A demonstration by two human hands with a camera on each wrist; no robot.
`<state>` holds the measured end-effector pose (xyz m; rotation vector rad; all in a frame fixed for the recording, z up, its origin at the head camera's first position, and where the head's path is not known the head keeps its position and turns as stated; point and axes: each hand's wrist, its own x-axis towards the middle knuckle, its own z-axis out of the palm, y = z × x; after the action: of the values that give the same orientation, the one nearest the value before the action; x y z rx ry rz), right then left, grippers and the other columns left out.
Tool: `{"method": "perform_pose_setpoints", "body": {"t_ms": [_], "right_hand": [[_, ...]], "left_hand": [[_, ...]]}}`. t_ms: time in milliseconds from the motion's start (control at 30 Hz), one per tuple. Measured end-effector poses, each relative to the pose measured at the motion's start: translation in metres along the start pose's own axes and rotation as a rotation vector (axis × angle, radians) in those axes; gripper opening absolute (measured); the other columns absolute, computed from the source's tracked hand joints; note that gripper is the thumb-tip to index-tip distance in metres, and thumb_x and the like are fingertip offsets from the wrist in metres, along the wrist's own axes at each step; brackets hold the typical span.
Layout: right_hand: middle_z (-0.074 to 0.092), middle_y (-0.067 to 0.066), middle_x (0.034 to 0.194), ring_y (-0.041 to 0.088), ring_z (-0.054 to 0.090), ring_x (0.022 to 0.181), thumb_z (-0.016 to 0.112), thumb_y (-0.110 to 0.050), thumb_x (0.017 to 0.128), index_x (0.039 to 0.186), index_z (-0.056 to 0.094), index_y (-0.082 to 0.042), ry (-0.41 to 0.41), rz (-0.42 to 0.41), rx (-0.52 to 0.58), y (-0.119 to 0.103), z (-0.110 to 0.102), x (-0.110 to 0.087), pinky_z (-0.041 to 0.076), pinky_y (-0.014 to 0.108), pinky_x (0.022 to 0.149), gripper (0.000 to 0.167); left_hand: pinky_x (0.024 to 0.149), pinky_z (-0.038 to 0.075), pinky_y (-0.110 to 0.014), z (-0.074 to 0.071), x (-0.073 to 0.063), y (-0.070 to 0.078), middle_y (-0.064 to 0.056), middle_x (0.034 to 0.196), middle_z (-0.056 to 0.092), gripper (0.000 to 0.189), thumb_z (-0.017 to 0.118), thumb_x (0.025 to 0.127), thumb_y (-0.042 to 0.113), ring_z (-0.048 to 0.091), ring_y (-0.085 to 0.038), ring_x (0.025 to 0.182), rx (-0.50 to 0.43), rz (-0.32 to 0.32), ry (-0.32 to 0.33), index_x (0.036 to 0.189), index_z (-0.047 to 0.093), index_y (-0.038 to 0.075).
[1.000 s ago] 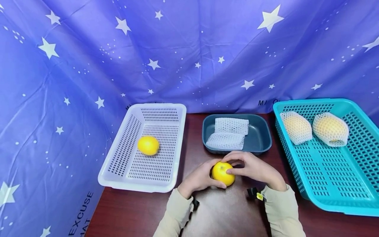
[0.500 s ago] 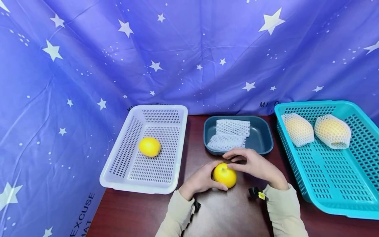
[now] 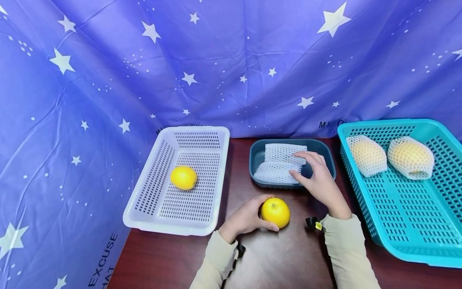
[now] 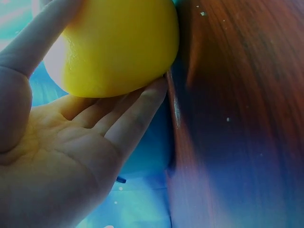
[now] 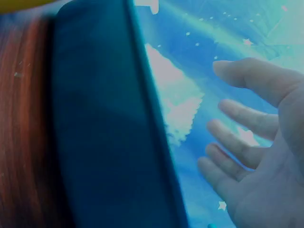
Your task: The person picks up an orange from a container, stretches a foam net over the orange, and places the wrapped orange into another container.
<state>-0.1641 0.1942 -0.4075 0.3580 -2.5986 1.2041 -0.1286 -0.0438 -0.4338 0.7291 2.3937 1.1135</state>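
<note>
My left hand (image 3: 249, 216) grips a round yellow citrus fruit (image 3: 276, 213) on the table, thumb on the near side and fingers behind it. In the left wrist view the fruit (image 4: 123, 47) fills the top, between thumb and fingers. Over the dark blue tray (image 3: 317, 181) reaches my right hand (image 3: 319, 180), thumb and fingers apart with nothing between them. Two white foam net sleeves lie in that tray, the far sleeve (image 3: 281, 152) partly behind the fingertips and the near sleeve (image 3: 276, 172) by the thumb. The right wrist view shows the hand (image 5: 251, 147) beside the tray's wall (image 5: 109, 118).
On the left, a white perforated basket (image 3: 173, 229) holds another yellow fruit (image 3: 184, 178). At the right, a turquoise basket (image 3: 408, 224) contains two fruits in foam nets, one net-wrapped fruit (image 3: 366, 155) beside the other wrapped fruit (image 3: 410, 157). A blue star-patterned cloth (image 3: 216, 60) hangs behind.
My right hand has let go of the yellow citrus fruit and moved forward over the dark tray. The left hand still grips the fruit in about the same place.
</note>
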Motion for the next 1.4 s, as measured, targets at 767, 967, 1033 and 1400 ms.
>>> {"method": "perform_pose_setpoints", "body": {"t_ms": [767, 967, 1033, 1400], "right_hand": [[0.070, 0.014, 0.111, 0.029, 0.065, 0.093, 0.068, -0.009, 0.094, 0.111, 0.070, -0.006, 0.120, 0.143, 0.038, -0.006, 0.008, -0.025, 0.057, 0.045, 0.082, 0.017], [0.070, 0.011, 0.111, 0.004, 0.060, 0.097, 0.065, -0.012, 0.096, 0.112, 0.069, -0.004, 0.215, 0.158, 0.220, -0.009, 0.010, -0.037, 0.049, 0.008, 0.083, 0.018], [0.068, 0.012, 0.113, 0.001, 0.058, 0.095, 0.063, -0.010, 0.097, 0.115, 0.068, -0.003, 0.229, 0.165, 0.305, -0.010, 0.010, -0.040, 0.048, 0.007, 0.082, 0.020], [0.062, 0.009, 0.117, 0.005, 0.062, 0.095, 0.059, -0.008, 0.099, 0.120, 0.063, 0.002, 0.239, 0.217, 0.515, -0.014, 0.009, -0.041, 0.053, 0.013, 0.081, 0.023]], "left_hand": [[0.105, 0.044, -0.028, 0.004, -0.016, 0.007, -0.003, 0.134, 0.060, 0.083, 0.090, 0.071, 0.033, 0.057, -0.012, 0.116, -0.003, -0.024, 0.004, 0.141, 0.051, 0.010], [0.104, 0.044, -0.028, 0.004, -0.015, 0.003, -0.003, 0.130, 0.062, 0.083, 0.092, 0.069, 0.031, 0.058, -0.011, 0.113, -0.011, -0.041, 0.011, 0.139, 0.053, 0.011], [0.104, 0.044, -0.028, 0.003, -0.013, 0.003, -0.003, 0.130, 0.062, 0.082, 0.092, 0.069, 0.030, 0.058, -0.012, 0.112, -0.012, -0.038, 0.018, 0.138, 0.053, 0.011], [0.103, 0.046, -0.030, 0.003, -0.010, 0.005, -0.001, 0.132, 0.061, 0.083, 0.090, 0.071, 0.036, 0.058, -0.013, 0.114, 0.019, -0.043, 0.042, 0.141, 0.052, 0.012]]}}
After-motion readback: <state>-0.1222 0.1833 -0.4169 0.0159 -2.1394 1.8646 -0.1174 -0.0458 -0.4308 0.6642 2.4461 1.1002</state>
